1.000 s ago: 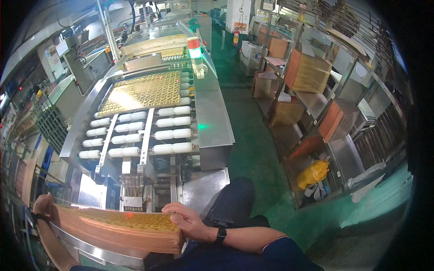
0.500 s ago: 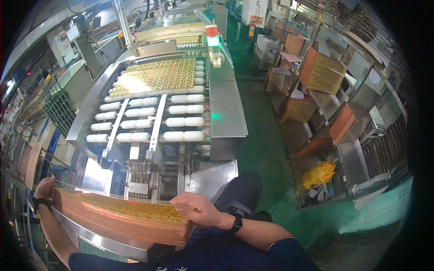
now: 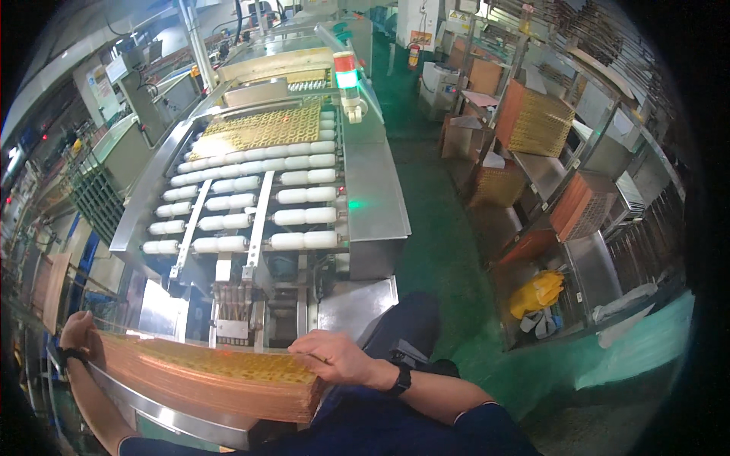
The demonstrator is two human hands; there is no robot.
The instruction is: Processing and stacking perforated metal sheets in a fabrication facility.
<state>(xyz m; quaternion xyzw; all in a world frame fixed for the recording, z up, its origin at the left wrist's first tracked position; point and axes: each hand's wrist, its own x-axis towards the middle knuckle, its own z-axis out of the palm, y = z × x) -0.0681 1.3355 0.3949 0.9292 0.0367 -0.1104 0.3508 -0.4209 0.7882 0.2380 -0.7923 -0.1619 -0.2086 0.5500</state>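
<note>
A thick stack of thin copper-coloured panels (image 3: 205, 380) stands in front of me, with a gold patterned face turned to the far side. My left hand (image 3: 78, 333) grips its left end near the top corner. At the right end, the fingers of my right hand (image 3: 334, 357) are curled over the top corner, the thumb side hidden. Beyond the stack, a single gold patterned panel (image 3: 266, 128) lies flat on white rollers (image 3: 304, 218) of a conveyor machine.
Two pale metal bars (image 3: 261, 220) run between the rollers. A signal tower (image 3: 346, 80) shows green light on the machine's right. A rack (image 3: 593, 266) on the right holds more copper panel stacks (image 3: 536, 121) and yellow gloves (image 3: 537, 295). Green floor (image 3: 449, 220) lies between.
The panel on the rollers has moved away from me, deeper into the machine, uncovering more rollers. My hands keep their hold on the stack, with little movement.
</note>
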